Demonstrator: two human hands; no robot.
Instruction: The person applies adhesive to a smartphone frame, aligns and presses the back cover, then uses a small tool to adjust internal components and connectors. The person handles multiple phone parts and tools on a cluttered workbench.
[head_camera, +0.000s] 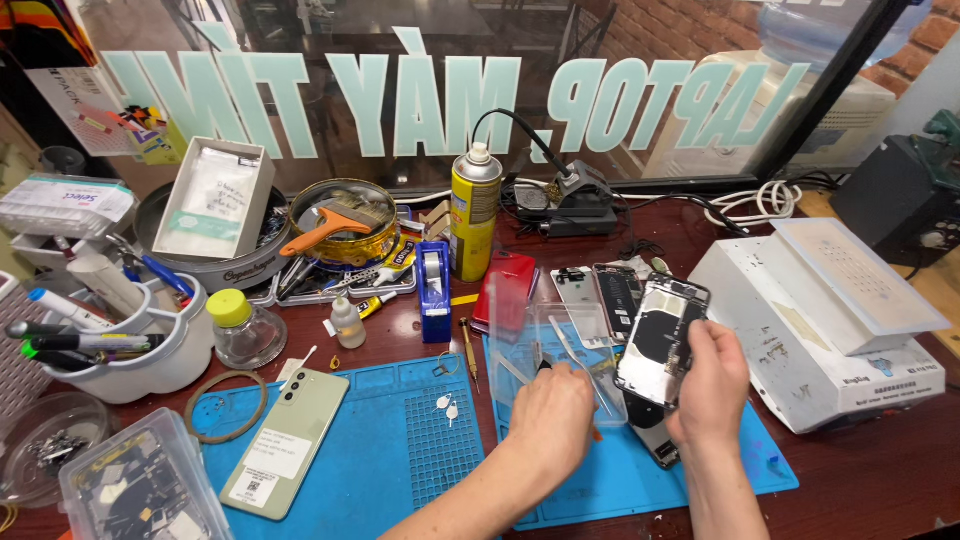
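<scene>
Opened phone (660, 340), light, stiff and fragile, is pinched by its edges in the right hand (712, 385); a thin tool is gripped by the left hand (552, 415) above the blue mat (380, 450).

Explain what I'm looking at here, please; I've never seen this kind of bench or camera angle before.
This is one picture from a camera on a person's head, looking down at their own two bare hands over a cluttered wooden bench. The right hand holds an opened phone, its insides showing. The left hand holds a thin tool inside a clear tray. Both work over a blue mat. A pale green phone lies back-up on the mat. Farther back stand a yellow spray can and a tape dispenser.
</scene>
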